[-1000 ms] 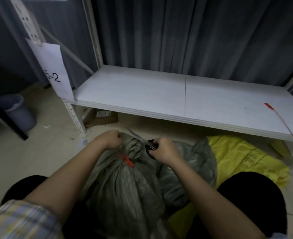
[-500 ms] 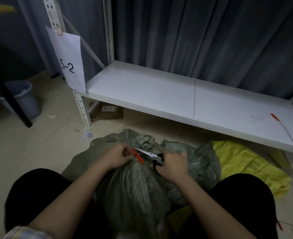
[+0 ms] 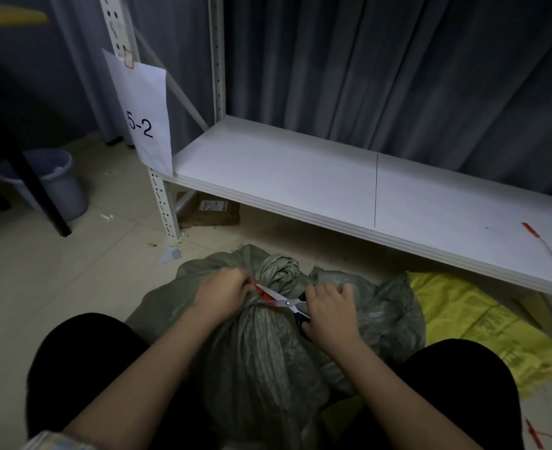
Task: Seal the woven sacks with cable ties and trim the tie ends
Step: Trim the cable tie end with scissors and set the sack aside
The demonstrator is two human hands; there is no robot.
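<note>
At the bottom centre of the frame a grey-green woven sack [image 3: 261, 362] stands between the person's dark knees. Its cloth is wrinkled and gathered into a tight neck, and the twisted top sticks up above it. An orange tie [image 3: 263, 295] goes around this neck. The left hand [image 3: 222, 293] pinches the tie end with curled fingers. The right hand [image 3: 328, 315] has its grip closed around the dark handles of the scissors [image 3: 284, 302], and the slightly parted blades point left at the tie. At the right a yellow sack [image 3: 469, 323] lies on the floor. Further up, a white shelf [image 3: 300, 177] carries a spare tie [image 3: 533, 230] at the right. A paper sign [image 3: 144, 115] reads "5-2", and a bucket [image 3: 57, 180] stands at the left.
</note>
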